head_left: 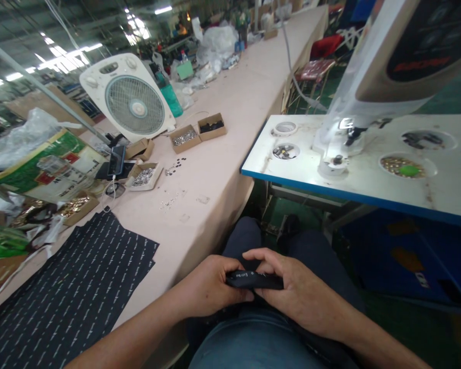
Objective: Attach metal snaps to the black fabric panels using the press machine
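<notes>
Seated person with both hands over the lap, just off the near edge of the long pink bench (234, 113). The left hand (209, 287) and the right hand (297, 294) each pinch one end of a narrow black fabric strip (255, 280) with white lettering. It is held level between them above the knees, clear of the bench. At the bench's near left corner lie stacked black printed fabric sheets (72, 292). Further along that left side are a smartphone (116, 161), an open cardboard box of metal snaps (144, 176) with loose snaps (172, 166) scattered beside it, and two more small boxes (197, 132) standing before a white box fan (132, 102). To the right, apart from the bench, a white machine table (369, 179) with a blue front edge carries a snap press (384, 72).
</notes>
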Available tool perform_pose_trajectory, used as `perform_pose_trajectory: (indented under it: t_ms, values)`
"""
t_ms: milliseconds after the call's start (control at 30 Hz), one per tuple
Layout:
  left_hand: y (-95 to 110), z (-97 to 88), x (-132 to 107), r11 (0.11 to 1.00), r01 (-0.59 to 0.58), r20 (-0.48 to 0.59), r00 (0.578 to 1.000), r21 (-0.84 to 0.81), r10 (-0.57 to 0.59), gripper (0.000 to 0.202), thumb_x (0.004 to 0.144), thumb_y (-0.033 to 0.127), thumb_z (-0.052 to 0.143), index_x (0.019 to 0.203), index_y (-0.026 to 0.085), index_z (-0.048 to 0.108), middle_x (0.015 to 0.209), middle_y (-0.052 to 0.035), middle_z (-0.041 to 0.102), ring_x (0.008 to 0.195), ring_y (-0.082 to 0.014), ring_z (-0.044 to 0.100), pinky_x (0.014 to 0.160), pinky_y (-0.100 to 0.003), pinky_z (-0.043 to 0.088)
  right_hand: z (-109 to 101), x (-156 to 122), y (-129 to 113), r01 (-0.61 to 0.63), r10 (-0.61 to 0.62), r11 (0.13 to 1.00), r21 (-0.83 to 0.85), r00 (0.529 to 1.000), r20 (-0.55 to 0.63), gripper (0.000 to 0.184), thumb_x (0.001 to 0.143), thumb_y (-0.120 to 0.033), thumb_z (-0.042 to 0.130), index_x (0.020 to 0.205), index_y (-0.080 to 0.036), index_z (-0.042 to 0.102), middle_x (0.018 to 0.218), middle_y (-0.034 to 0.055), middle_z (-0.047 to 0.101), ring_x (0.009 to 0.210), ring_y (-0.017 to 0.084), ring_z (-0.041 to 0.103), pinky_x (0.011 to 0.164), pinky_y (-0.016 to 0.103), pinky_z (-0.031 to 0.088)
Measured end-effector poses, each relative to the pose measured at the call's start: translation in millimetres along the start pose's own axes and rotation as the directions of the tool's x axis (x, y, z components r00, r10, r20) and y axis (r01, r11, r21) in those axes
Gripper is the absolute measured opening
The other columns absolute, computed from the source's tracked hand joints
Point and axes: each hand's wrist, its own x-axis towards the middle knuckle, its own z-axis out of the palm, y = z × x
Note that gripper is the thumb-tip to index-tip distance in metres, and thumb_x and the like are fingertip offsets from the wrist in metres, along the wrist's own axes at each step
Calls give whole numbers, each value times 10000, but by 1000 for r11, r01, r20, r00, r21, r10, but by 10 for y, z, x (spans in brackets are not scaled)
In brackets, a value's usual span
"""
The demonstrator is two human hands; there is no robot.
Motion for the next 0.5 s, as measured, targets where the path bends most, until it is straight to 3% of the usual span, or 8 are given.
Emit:
perform_pose_trajectory:
  t_ms: [133, 233, 367, 500]
  values:
    - [23, -55, 27, 992, 67, 100, 993, -105, -56, 225, 736, 301, 754, 760, 146, 593, 638, 73, 474, 573, -65, 380, 503, -199, 272, -79, 38, -4, -133, 115, 978, 160, 986, 119, 453, 802, -148, 659, 1241, -236, 595, 883, -25, 745, 745, 152, 659, 673, 246, 463]
    - [38, -78, 58, 985, 97, 142, 987, -144, -76, 230, 738, 306, 751, 779, 144, 593, 641, 69, 462, 571, -64, 363, 499, -197, 267, -108, 63, 42, -212, 168, 938, 274, 970, 176, 468, 787, -179, 693, 1240, -215, 583, 912, -5, 741, 767, 154, 644, 674, 245, 452]
    - [25, -100, 88, 983, 118, 181, 979, -139, -91, 212, 754, 308, 734, 796, 148, 602, 659, 62, 467, 584, -67, 368, 506, -194, 274, -110, 75, 103, -252, 185, 892, 375, 961, 206, 466, 772, -175, 705, 1222, -207, 589, 932, 1, 736, 777, 142, 625, 687, 242, 436]
    - [-12, -124, 94, 984, 120, 186, 978, -131, -94, 234, 755, 335, 740, 807, 148, 611, 663, 57, 482, 588, -72, 383, 513, -199, 287, -108, 75, 118, -264, 202, 891, 370, 959, 198, 475, 773, -181, 706, 1234, -213, 598, 922, -2, 737, 762, 139, 620, 676, 243, 423]
